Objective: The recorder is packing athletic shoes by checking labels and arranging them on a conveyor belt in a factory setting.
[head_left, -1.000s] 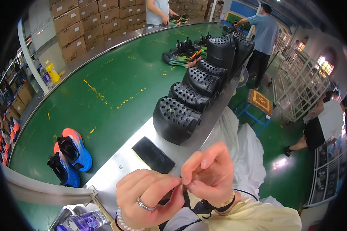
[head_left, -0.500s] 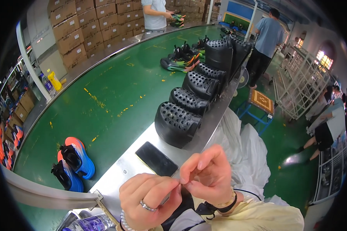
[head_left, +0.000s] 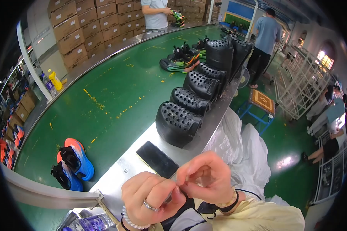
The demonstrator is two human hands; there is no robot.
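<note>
Fingertips meeting, both of my hands are held just above the near end of the metal table edge (head_left: 121, 171). My left hand (head_left: 152, 200), with a ring and a beaded bracelet, is closed in a pinch. My right hand (head_left: 206, 177) pinches too, its thumb and forefinger curled against the left fingertips. Whatever lies between them is too small or hidden to make out. Just beyond the hands a dark phone (head_left: 157, 158) lies flat on the metal. Black perforated clogs (head_left: 179, 123) stand stacked in a row past the phone.
A pair of blue and orange sneakers (head_left: 78, 158) sits on the green belt (head_left: 115, 92) at left. Dark sneakers (head_left: 177, 61) stand farther off. A purple-labelled bottle (head_left: 90, 223) lies near left, by a metal bar. White plastic sheeting (head_left: 243, 150) hangs right, near a stool (head_left: 261, 102).
My hands stay pinched together, shifted only slightly. The person at the far table has moved the shoe in their hands. People at the right have shifted.
</note>
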